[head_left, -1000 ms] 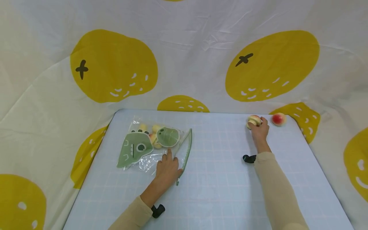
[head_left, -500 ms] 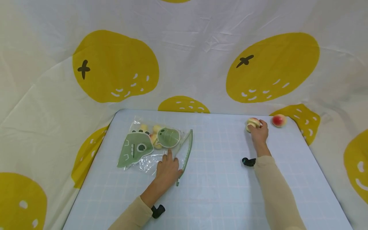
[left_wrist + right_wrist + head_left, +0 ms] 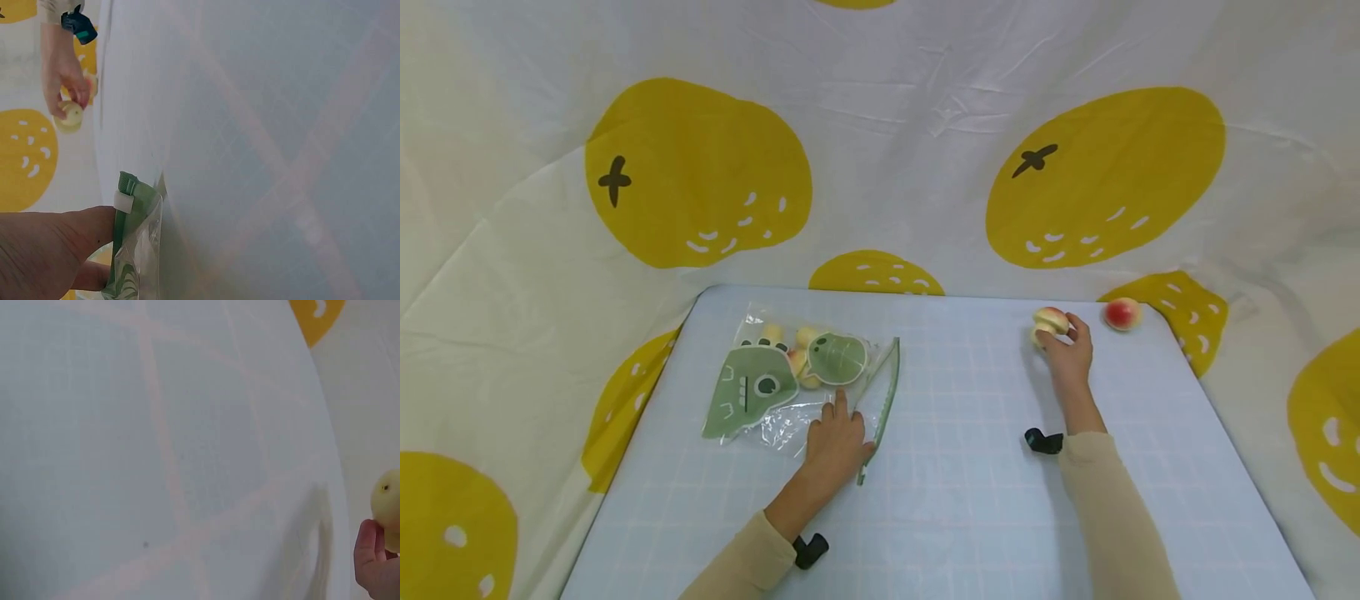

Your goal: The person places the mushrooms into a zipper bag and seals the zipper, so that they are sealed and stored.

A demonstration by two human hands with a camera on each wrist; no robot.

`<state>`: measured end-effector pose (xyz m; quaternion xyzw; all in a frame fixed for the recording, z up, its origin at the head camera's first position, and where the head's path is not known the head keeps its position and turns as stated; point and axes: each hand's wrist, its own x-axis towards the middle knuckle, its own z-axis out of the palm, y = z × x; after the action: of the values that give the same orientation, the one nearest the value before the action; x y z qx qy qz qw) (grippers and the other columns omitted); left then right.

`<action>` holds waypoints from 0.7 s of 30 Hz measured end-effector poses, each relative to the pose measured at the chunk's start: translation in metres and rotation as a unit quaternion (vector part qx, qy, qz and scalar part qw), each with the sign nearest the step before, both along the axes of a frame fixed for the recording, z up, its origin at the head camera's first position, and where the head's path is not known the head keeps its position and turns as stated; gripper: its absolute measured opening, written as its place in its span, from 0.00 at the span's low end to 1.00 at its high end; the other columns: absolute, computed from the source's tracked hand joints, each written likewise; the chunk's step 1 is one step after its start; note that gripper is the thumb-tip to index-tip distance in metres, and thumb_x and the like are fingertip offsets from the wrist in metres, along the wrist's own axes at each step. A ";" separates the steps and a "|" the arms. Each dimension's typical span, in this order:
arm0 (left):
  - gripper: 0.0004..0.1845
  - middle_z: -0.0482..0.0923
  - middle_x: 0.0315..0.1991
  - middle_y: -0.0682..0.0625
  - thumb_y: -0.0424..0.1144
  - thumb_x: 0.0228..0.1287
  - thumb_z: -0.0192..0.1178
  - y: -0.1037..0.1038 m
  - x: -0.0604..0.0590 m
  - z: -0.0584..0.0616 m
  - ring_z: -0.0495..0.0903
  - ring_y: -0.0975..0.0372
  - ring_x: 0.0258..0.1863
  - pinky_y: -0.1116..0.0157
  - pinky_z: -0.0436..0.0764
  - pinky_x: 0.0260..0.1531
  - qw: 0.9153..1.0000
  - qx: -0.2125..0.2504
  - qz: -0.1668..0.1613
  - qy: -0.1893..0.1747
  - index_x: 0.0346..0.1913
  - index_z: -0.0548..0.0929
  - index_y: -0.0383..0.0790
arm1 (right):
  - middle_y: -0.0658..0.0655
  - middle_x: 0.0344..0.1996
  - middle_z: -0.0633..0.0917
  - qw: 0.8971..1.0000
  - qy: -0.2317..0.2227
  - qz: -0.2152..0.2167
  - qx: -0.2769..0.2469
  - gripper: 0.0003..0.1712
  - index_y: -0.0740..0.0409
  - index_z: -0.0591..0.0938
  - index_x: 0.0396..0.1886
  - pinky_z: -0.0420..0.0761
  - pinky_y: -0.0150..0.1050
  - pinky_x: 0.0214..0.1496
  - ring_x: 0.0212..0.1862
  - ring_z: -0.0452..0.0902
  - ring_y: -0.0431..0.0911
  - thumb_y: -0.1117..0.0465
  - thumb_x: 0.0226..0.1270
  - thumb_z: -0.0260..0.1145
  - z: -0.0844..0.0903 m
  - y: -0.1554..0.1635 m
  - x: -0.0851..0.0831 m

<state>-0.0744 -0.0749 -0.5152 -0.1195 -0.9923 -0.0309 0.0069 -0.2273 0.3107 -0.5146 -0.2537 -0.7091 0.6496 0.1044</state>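
My right hand (image 3: 1064, 346) grips a small yellow-pink peach (image 3: 1048, 322) near the far right of the pale blue mat (image 3: 970, 467); the same peach (image 3: 387, 506) shows at the edge of the right wrist view, and small and distant as the peach (image 3: 70, 116) in the left wrist view. A second, redder peach (image 3: 1122, 313) lies at the mat's far right corner. My left hand (image 3: 833, 442) rests flat on a clear zip bag (image 3: 801, 379) printed with green dinosaurs, several small fruits inside. The left wrist view shows my thumb against the bag's green zipper edge (image 3: 125, 206).
A white cloth with large yellow fruit prints (image 3: 700, 175) hangs behind and drapes around the mat. The mat's edges fall away at left and right. Black wrist camera straps (image 3: 1043, 440) sit on both sleeves.
My right hand has lifted the yellow-pink peach and drawn it a little left and toward me, away from the red peach. The left hand has stayed on the bag.
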 end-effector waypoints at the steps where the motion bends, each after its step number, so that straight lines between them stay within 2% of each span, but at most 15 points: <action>1: 0.31 0.64 0.65 0.25 0.56 0.56 0.73 0.000 0.000 0.000 0.74 0.40 0.53 0.50 0.80 0.36 1.000 -0.001 -0.001 0.001 0.45 0.83 0.28 | 0.56 0.62 0.68 1.000 0.004 0.000 -0.007 0.44 0.47 0.65 0.76 0.77 0.26 0.41 0.41 0.70 0.40 0.65 0.61 0.71 0.001 -0.002 0.002; 11: 0.31 0.64 0.66 0.26 0.57 0.57 0.72 0.000 -0.001 -0.002 0.74 0.41 0.53 0.51 0.80 0.36 1.000 -0.005 0.001 -0.002 0.45 0.83 0.29 | 0.53 0.55 0.70 0.996 0.046 0.010 -0.073 0.43 0.49 0.68 0.73 0.81 0.28 0.41 0.40 0.75 0.42 0.73 0.59 0.71 0.008 -0.028 0.027; 21: 0.31 0.63 0.66 0.25 0.56 0.58 0.71 0.000 0.000 -0.001 0.72 0.40 0.54 0.49 0.80 0.38 1.000 0.000 0.004 -0.009 0.47 0.83 0.28 | 0.56 0.59 0.69 0.990 0.076 0.056 -0.102 0.43 0.51 0.67 0.74 0.82 0.30 0.43 0.44 0.77 0.44 0.75 0.61 0.71 0.008 -0.051 0.057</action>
<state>-0.0748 -0.0748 -0.5160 -0.1148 -0.9929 -0.0316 -0.0016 -0.1707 0.2602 -0.5066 -0.1727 -0.6423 0.7406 0.0954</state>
